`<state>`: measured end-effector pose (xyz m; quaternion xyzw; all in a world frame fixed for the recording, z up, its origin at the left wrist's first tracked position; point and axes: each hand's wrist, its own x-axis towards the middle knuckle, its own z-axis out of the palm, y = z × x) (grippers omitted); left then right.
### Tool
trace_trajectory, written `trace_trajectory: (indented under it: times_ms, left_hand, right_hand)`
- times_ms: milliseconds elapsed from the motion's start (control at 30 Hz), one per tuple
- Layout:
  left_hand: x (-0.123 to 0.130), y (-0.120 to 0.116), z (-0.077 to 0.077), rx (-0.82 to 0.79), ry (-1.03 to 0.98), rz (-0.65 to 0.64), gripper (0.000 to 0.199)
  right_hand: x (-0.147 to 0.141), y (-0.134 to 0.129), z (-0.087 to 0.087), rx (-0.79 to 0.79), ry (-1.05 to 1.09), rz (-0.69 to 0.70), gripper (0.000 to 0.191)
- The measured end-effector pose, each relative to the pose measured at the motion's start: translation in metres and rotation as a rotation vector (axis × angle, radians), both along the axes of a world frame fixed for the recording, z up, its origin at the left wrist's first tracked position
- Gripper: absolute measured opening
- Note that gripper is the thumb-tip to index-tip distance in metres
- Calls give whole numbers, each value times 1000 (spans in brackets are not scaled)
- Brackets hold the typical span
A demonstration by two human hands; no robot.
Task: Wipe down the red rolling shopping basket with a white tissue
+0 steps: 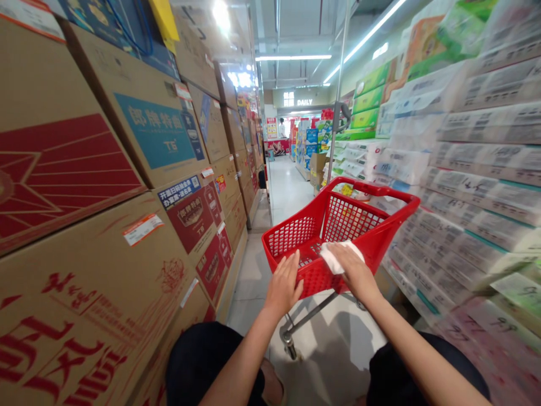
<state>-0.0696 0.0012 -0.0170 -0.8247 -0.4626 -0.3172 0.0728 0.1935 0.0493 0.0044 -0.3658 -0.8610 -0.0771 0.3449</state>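
Observation:
A red shopping cart (pixel 321 279) with a mesh basket stands in front of my knees, tilted in the view. My left hand (pixel 285 285) rests at the near side of its rim, fingers stretched out and holding nothing. My right hand (pixel 350 268) presses a white cloth (pixel 333 259) against the rim on the near right side, its fingers over the cloth. Below the basket a grey metal frame leads down to a caster wheel (pixel 288 341) on the floor.
Stacked cardboard boxes (pixel 101 282) line the left side. Piles of wrapped paper packs (pixel 477 186) rise close on the right. A pale tiled aisle (pixel 283 189) runs ahead to further shelves and a distant person (pixel 282 128). My knees flank the cart's near side.

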Motion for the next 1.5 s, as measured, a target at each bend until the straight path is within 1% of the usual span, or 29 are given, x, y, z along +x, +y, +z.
trace_trajectory:
  times_ms: [67,133,233,300,333,400,500,567,600,667,733,800,867,933,967,1067,1133,1167,1233,1300,1400,1467,1500]
  left_hand:
    - [4,1,-1,2,-12,0,87]
    - [8,1,-3,4,-19,1,89]
    - [9,1,-5,5,-23,-1,94]
    - [8,0,-5,-2,-15,-3,96]
    - [7,-1,-5,-6,-9,-3,95]
    - [5,-2,-4,-13,2,0,91]
    - [9,-4,-4,-9,3,11,88]
    - [16,-5,-4,-3,5,20,88]
    - [20,-6,-5,0,5,26,88]
    - [28,-9,-5,1,0,41,88]
    - [33,-13,-4,-9,-7,49,88]
    - [34,-17,-2,-22,-4,27,90]
    - [28,-20,1,-33,11,-24,90]
    - [17,-20,4,-47,30,-53,88]
    - [10,-18,5,-54,36,-40,85]
    - [-8,-10,6,-65,50,47,80]
    - [-14,-4,5,-60,73,83,80]
    - [-15,-1,4,-53,89,95,81]
    - [-13,4,2,-27,120,125,81]
    - [-6,5,0,6,143,147,82]
    - [12,2,-4,30,149,159,81]
    - [26,-3,-7,28,123,184,80]
    - [32,-6,-7,23,106,196,81]
  right_hand:
    - [-1,0,-3,5,36,-60,89]
    - [-20,-11,-9,-5,35,-49,94]
    - [-57,-35,-19,-6,14,72,92]
    - [-67,-43,-19,-7,-7,143,88]
    - [-65,-42,-17,-12,-21,163,87]
    - [-47,-31,-11,-33,-42,166,85]
    - [-11,-9,-2,-44,4,70,82]
    - [2,-2,-1,-37,49,-4,83]
    - [3,-3,-3,-36,64,-26,85]
    - [-6,-13,-8,-42,80,-33,91]
    - [-22,-30,-13,-58,82,6,94]
    - [-33,-44,-15,-79,66,64,94]
    - [-32,-48,-13,-91,32,112,94]
    - [-16,-41,-9,-84,3,121,92]
    - [-5,-34,-7,-73,2,100,90]
    - [30,-11,-2,-35,34,-30,89]
    - [40,-2,-2,-26,56,-94,93]
    - [38,-2,-3,-27,66,-109,95]
    - [23,-9,-7,-39,80,-103,100]
    - [-3,-25,-13,-54,84,-62,104]
    - [-40,-55,-19,-66,58,32,107]
    - [-50,-70,-21,-64,34,74,109]
    - [-48,-75,-21,-66,17,83,109]
